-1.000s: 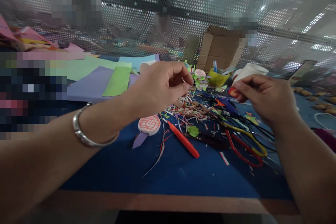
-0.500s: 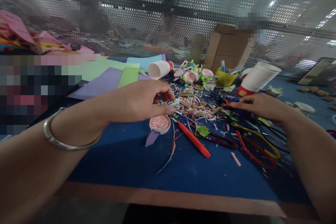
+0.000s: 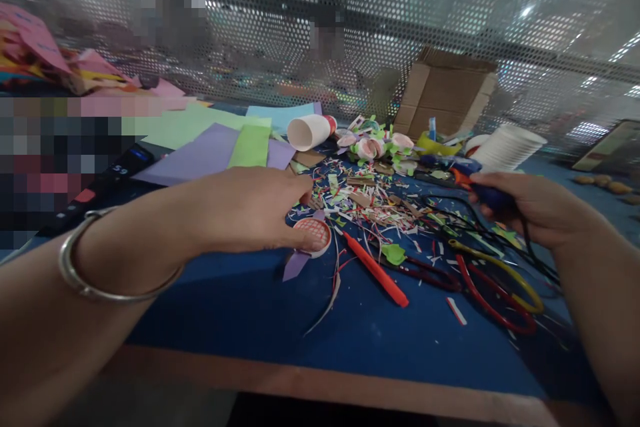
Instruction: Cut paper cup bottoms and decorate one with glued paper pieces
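My left hand [image 3: 250,213] reaches across the blue table mat [image 3: 240,307] with its fingers curled. Its thumb rests at the left edge of a round white disc with a red grid [image 3: 315,233]; anything inside the fingers is hidden. A silver bangle [image 3: 75,273] sits on that wrist. To the right, my right hand [image 3: 535,207] is closed round a blue-handled tool with an orange tip [image 3: 470,181], and a black cord [image 3: 530,247] trails from it. Between the hands lies a pile of paper scraps [image 3: 370,203].
An orange pen [image 3: 376,270] and red and yellow scissor handles [image 3: 500,280] lie on the mat. Behind are a tipped paper cup [image 3: 307,131], stacked cups [image 3: 507,147], coloured paper sheets [image 3: 210,147], a cardboard box [image 3: 445,97] and a perforated screen [image 3: 350,13] with people beyond.
My left hand has dropped from mid-air down to the red-grid disc. My right hand has moved to the blue tool and closed round its handle.
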### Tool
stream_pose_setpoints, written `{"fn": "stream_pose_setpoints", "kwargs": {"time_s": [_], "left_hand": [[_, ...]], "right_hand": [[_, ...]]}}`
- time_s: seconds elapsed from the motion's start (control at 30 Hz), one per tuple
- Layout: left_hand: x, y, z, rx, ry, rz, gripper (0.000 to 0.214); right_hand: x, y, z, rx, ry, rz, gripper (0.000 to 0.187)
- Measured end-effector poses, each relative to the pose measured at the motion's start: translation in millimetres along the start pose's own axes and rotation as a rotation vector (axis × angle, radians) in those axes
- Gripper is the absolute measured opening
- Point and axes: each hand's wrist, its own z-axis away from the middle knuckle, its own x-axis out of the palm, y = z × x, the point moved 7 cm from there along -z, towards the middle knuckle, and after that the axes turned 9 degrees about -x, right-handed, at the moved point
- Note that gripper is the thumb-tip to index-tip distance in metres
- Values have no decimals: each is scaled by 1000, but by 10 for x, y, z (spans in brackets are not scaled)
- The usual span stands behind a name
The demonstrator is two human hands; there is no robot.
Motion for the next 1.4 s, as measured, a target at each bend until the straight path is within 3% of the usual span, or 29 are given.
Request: {"fn": "stream_pose_setpoints", "kwargs": {"time_s": [0.13,0.23,0.37,0.53,0.7,0.9,1.03,1.23,1.4], "left_hand": [[28,1,-7,-22,-92,-34,53],[82,57,16,5,-175,24,41],[149,148,67,52,-270,14,26],[112,226,14,149,-309,81,17],[-5,146,-169,177,-233,347,18],[43,144,-259,-6,-229,1017,23],[124,222,-285,-73,-226,1315,22],[235,278,-334,-118,-314,1468,16],[238,255,-387,-34,-307,1555,10]], "right_hand": [[-31,99,37,287,37,-299,13],[-49,45,83,374,81,-448,19],[-58,-77,115,367,125,-653,24],[-13,-192,107,233,25,-898,24],[-20,-282,133,155,57,-973,20],[17,-423,165,104,26,-982,25],[48,-486,183,55,-2,-961,30],[128,-549,235,25,-71,-935,26],[274,-552,311,10,-158,-732,21]]}}
